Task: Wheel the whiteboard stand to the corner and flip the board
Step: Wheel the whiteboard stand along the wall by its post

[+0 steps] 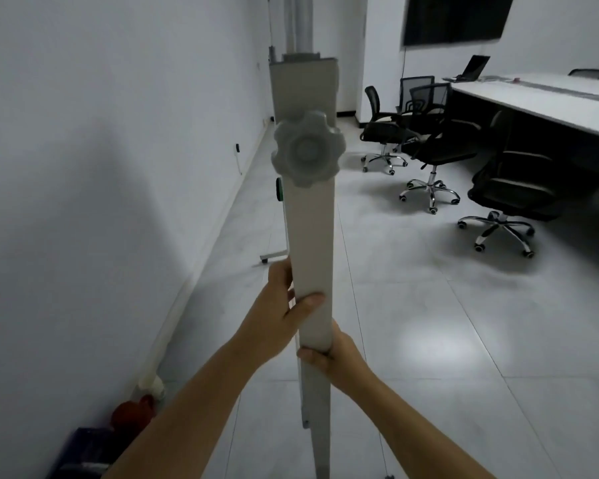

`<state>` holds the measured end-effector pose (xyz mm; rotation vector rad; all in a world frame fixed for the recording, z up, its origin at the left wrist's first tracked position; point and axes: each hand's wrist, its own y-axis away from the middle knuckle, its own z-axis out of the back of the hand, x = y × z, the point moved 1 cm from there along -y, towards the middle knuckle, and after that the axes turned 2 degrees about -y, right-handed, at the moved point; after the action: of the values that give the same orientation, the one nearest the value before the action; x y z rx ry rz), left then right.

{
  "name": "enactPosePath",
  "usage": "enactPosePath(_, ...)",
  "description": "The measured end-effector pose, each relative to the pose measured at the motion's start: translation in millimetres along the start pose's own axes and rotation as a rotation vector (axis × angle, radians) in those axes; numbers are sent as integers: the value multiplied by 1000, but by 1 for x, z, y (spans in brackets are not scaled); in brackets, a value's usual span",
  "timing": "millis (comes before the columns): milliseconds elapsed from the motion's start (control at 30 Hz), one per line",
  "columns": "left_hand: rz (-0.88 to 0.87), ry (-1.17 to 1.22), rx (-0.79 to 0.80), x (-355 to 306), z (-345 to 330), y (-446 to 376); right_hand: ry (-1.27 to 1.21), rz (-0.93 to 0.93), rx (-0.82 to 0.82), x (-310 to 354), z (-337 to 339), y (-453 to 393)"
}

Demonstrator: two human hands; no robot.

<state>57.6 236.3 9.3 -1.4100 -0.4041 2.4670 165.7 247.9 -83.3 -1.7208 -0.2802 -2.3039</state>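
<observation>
The whiteboard stand's grey upright post [312,236] fills the middle of the head view, seen edge-on. A lobed grey knob [306,148] sits on it at about mid-height. My left hand [284,305] grips the post from the left with the thumb across its face. Just below, my right hand [329,357] wraps around it from the right. The board itself is hidden behind the post; only its edge and a green part [279,190] show. One caster foot [272,256] of the stand rests on the floor farther ahead.
A white wall [118,167] runs close along the left, with a red object [134,411] and a dark box [83,447] at its base. Several black office chairs [433,150] and a long white table [540,98] stand at the right. Grey tiled floor [429,340] lies between.
</observation>
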Motion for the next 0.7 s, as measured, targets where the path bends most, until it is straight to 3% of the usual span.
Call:
enactPosePath(433, -13, -25, 119, 64, -5, -153, 41, 2, 76, -10, 45, -164)
enactPosePath(700, -49, 4, 136, 132, 8, -278, 10, -28, 28, -18, 56, -300)
